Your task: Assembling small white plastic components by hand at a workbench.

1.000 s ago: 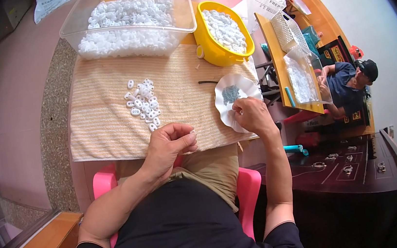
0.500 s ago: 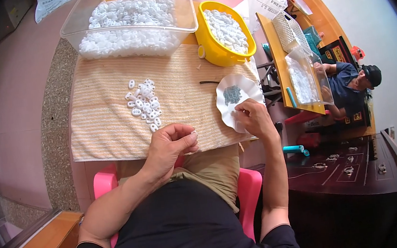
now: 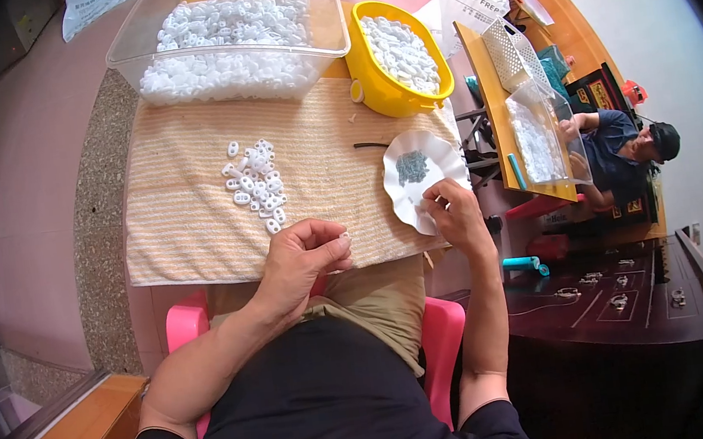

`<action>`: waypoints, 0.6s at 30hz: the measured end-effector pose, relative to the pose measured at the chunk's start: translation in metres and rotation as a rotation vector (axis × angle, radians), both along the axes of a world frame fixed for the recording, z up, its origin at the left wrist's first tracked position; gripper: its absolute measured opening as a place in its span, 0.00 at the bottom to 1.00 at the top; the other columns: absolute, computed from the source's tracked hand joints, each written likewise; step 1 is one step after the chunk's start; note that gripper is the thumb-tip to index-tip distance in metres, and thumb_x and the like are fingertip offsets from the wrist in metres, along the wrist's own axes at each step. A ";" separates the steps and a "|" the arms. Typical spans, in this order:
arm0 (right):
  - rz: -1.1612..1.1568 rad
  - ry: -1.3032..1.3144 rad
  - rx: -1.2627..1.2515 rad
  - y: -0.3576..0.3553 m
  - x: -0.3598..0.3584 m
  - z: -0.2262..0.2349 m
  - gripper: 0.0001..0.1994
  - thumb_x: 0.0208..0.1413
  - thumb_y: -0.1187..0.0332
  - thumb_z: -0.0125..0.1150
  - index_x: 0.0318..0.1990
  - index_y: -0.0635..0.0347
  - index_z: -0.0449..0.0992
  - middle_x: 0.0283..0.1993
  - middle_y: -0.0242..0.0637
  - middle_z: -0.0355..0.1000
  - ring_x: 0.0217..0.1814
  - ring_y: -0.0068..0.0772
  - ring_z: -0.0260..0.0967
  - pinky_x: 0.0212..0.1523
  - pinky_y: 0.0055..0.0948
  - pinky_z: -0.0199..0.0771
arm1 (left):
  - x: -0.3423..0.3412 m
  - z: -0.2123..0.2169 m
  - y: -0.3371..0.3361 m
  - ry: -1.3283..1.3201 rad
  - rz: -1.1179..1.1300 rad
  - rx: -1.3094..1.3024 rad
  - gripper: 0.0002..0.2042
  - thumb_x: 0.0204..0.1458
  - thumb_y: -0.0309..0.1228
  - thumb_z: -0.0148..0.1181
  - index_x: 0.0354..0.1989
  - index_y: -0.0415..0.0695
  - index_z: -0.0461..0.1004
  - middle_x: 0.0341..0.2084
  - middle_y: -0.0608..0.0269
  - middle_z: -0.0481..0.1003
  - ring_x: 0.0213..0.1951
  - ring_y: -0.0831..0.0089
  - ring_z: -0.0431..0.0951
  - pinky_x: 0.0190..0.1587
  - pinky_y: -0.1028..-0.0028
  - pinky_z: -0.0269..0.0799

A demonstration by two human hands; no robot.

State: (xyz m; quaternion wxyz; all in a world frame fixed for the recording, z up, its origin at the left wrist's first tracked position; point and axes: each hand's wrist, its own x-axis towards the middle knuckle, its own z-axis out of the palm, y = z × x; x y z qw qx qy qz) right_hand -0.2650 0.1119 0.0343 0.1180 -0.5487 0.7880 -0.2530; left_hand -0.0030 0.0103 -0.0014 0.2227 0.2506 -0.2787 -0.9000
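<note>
Ring (image 3: 343,238) pinched in my left hand (image 3: 304,259); right hand (image 3: 453,212) picks at the near plate (image 3: 435,153) rim, grip unclear.

One clear plastic tub (image 3: 175,40) of white parts, one round yellow plastic bowl (image 3: 380,90), one white scalloped paper plate (image 3: 406,204), one striped beige towel (image 3: 188,229), two hands at work, the left hand (image 3: 300,260) and the right hand (image 3: 455,212).

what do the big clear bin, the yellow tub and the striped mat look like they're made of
Big clear bin: likely glossy transparent plastic, since the white pieces show through. Yellow tub: opaque moulded plastic with a smooth sheen. Striped mat: seemingly woven towel-like cloth, matte and ribbed.
</note>
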 end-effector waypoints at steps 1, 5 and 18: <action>-0.003 -0.011 -0.022 0.001 -0.002 -0.002 0.05 0.46 0.80 0.61 0.32 0.67 0.74 0.30 0.40 0.72 0.27 0.30 0.68 0.30 0.26 0.68 | 0.000 0.000 0.000 0.001 0.000 -0.002 0.07 0.51 0.21 0.61 0.38 0.38 0.73 0.29 0.62 0.76 0.30 0.77 0.77 0.35 0.77 0.77; -0.016 -0.050 -0.070 0.004 -0.002 -0.005 0.04 0.47 0.79 0.61 0.32 0.66 0.75 0.30 0.37 0.71 0.25 0.26 0.67 0.29 0.24 0.68 | 0.000 0.000 0.000 0.000 0.003 0.004 0.06 0.51 0.21 0.61 0.38 0.37 0.73 0.29 0.62 0.76 0.30 0.76 0.77 0.35 0.77 0.77; -0.020 -0.615 -0.253 0.002 0.047 -0.009 0.02 0.56 0.78 0.58 0.35 0.69 0.73 0.34 0.30 0.69 0.26 0.15 0.64 0.25 0.16 0.65 | -0.001 -0.001 0.002 0.017 0.007 0.016 0.05 0.52 0.21 0.60 0.37 0.37 0.73 0.29 0.60 0.76 0.31 0.76 0.77 0.36 0.77 0.77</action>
